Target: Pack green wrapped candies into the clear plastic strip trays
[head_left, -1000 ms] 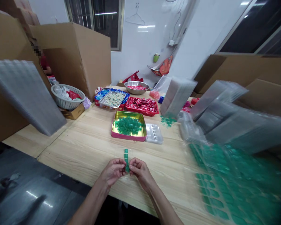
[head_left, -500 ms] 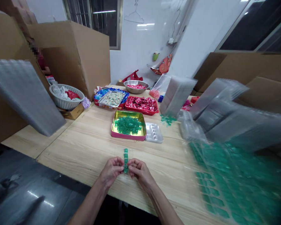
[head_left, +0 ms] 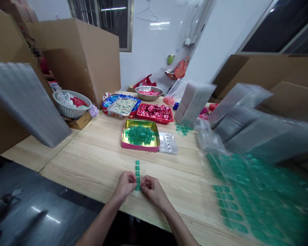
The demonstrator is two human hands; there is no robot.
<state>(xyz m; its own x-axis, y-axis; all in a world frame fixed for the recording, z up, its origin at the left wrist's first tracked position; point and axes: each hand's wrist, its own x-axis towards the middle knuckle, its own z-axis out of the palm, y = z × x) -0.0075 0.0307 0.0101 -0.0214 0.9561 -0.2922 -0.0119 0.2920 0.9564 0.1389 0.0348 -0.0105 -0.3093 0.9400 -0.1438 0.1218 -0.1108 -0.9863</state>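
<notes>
Green strip (head_left: pixel 137 173) runs 12-to-6, lower end between left hand (head_left: pixel 125 185) at its 9 o'clock, nearer, and right hand (head_left: pixel 154 191) at its 3; fingers curled on both, can't tell if either grips.

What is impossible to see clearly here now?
All in the head view:
Left hand: exact contact with the green strip, hidden by its fingers.
Green sheets at right: blurred.
Person: mostly hidden behind cardboard.
Green pieces in the tin: too small to count.
</notes>
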